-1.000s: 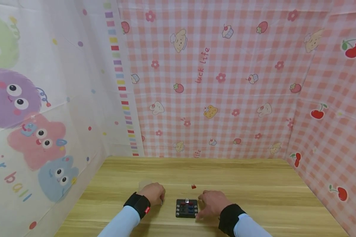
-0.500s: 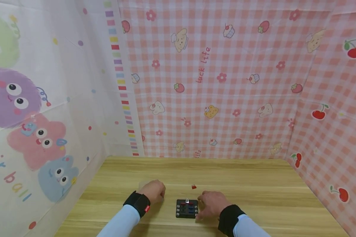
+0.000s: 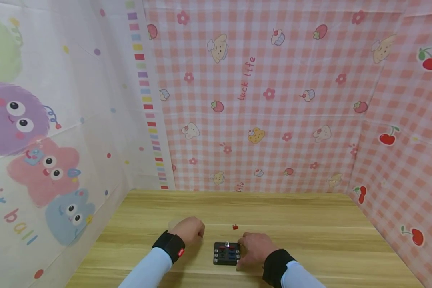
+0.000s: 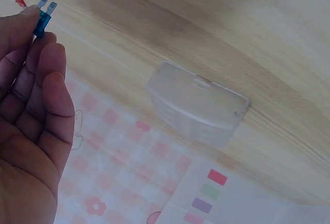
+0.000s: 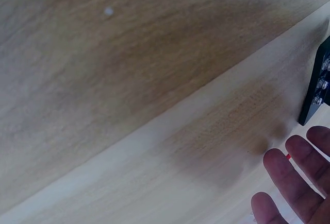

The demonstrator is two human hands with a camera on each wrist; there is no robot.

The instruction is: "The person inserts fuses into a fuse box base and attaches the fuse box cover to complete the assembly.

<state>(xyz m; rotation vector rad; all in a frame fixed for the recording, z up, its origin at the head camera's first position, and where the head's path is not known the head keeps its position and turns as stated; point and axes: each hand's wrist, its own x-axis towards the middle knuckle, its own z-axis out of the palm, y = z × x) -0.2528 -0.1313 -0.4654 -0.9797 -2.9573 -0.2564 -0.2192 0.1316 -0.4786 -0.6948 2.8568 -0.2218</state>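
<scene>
In the left wrist view, my left hand (image 4: 33, 110) pinches a blue blade fuse (image 4: 42, 24) between thumb and fingertip, its two metal prongs pointing up. From the head view that left hand (image 3: 189, 231) is over the table, left of a black fuse block (image 3: 227, 254). Screw terminals line the block's sides, and red and blue fuses show in its middle. My right hand (image 3: 257, 247) lies at the block's right edge; whether it touches cannot be told. Its fingers (image 5: 291, 180) are spread and hold nothing beside the block's edge (image 5: 313, 87).
A small red fuse (image 3: 235, 227) lies on the wooden table (image 3: 291, 212) beyond the block. Behind the left hand rests a clear plastic cover (image 4: 198, 103). A checked cloth (image 3: 259, 156) hangs along the back, with more printed cloth at both sides.
My left hand has shifted slightly right and away from me. The right hand has edged a little left, closer to the fuse block, which stays put.
</scene>
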